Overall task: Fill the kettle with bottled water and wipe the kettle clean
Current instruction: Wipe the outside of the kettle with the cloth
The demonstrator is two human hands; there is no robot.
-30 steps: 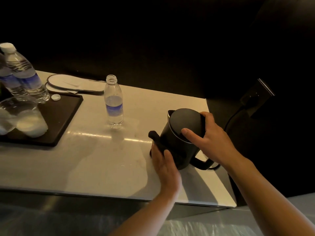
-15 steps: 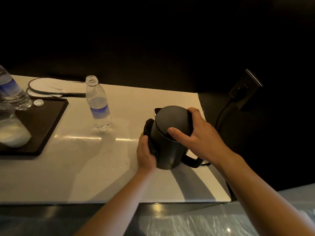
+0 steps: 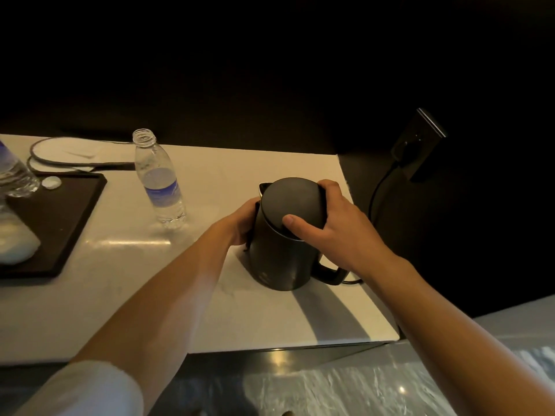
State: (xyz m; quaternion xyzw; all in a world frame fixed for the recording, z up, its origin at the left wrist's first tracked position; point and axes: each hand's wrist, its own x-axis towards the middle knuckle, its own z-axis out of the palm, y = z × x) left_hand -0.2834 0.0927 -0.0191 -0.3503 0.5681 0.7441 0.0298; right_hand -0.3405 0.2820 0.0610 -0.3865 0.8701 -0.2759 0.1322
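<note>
A black electric kettle [image 3: 279,250] with its lid down stands on the white counter [image 3: 120,289], right of centre. My right hand [image 3: 333,226] grips the kettle's top from the right, thumb on the lid. My left hand [image 3: 240,223] presses a dark cloth [image 3: 252,229] against the kettle's left side; only a sliver of the cloth shows. An uncapped water bottle [image 3: 159,181] with a blue label stands to the left of the kettle, nearly empty.
A dark tray [image 3: 60,217] at the left carries a capped bottle [image 3: 15,175], a white bottle cap [image 3: 51,182] and glasses. Behind it lies a white mat with a dark border [image 3: 72,154]. The kettle's cord [image 3: 378,193] runs to a wall socket [image 3: 417,145] at right.
My left hand with the cloth has slid up from the kettle's lower front to its upper left side. The right hand has kept its grip on the lid.
</note>
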